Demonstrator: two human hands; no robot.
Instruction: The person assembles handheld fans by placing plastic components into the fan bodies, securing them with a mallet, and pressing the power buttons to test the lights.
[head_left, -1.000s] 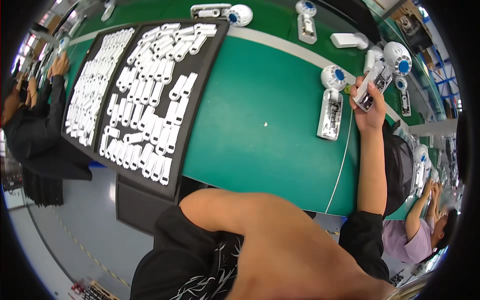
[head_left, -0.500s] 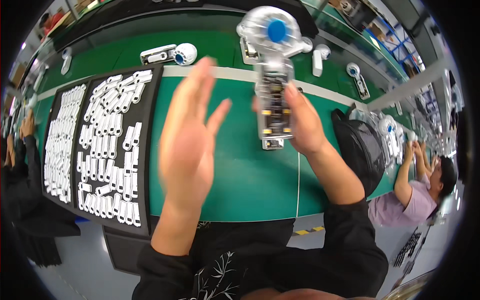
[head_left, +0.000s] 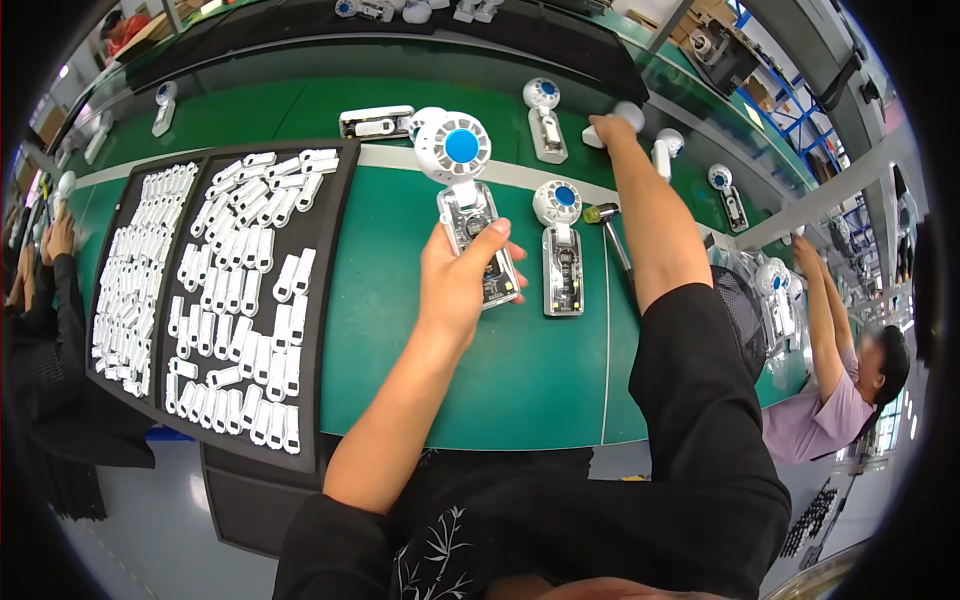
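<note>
My left hand is closed around the clear handle of a handheld fan, held tilted above the green mat. Its round white head has a blue centre, and circuit parts show inside the handle. My right arm is stretched toward the far green strip. There, my right hand is closed on a white handheld fan, partly covered by the fingers. Between my arms a second clear-handled fan lies on the mat. Beside it rests a hammer with a yellowish head, near my right forearm.
To the left, a black tray holds many small white parts. More fans lie along the far strip, including one fan. A black mesh bag sits at right. Co-workers are at both sides.
The fan that my right hand held up is now in my left hand, which was open before. My right hand has moved away to the far strip.
</note>
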